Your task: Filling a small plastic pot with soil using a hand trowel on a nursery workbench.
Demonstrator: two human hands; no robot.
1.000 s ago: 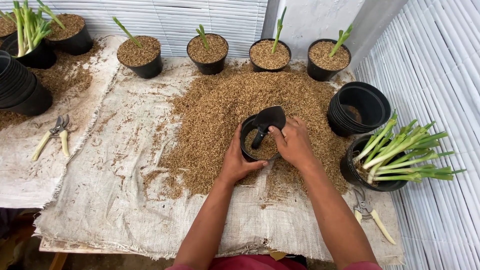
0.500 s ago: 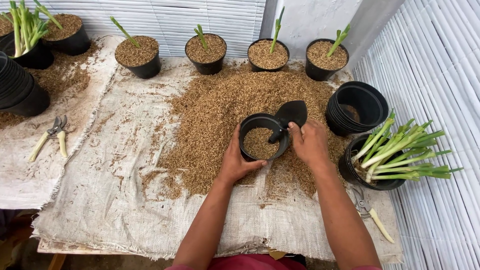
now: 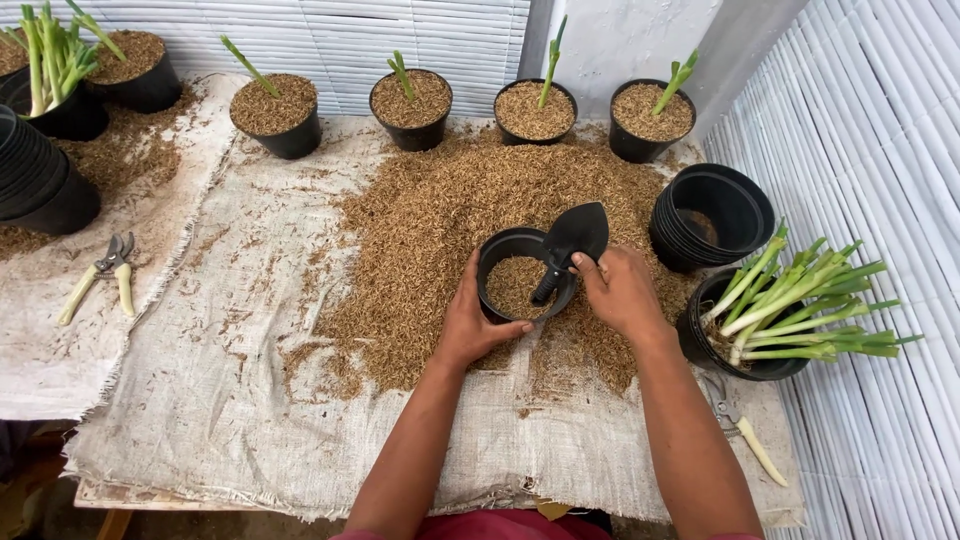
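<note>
White slatted walls wrap around a table covered in burlap sacking (image 3: 230,400), with a big heap of rice husks (image 3: 450,210) spread over the middle. The left hand (image 3: 470,320) is cupped around the near side of a small black pot (image 3: 505,285) sitting in the husk pile, steadying it. The right hand (image 3: 622,290) is closed around the handle of a black hand trowel (image 3: 568,245), whose handle end dips into the pot while the blade tips up over the far rim.

Progress-wise, that pot looks only partly filled with husks and has no cutting in it yet. Along the back edge, four pots (image 3: 415,105) are already filled, each with one green cutting stuck in. On the right, a stack of empty black pots (image 3: 712,215) sits beside a pot crammed with a bundle of green cuttings (image 3: 800,300), so plenty looks left to pot up.

Other stuff: pruning shears (image 3: 100,275) on the left, a second pair (image 3: 738,435) near the right edge, plus another stack of pots (image 3: 40,185) at far left.
</note>
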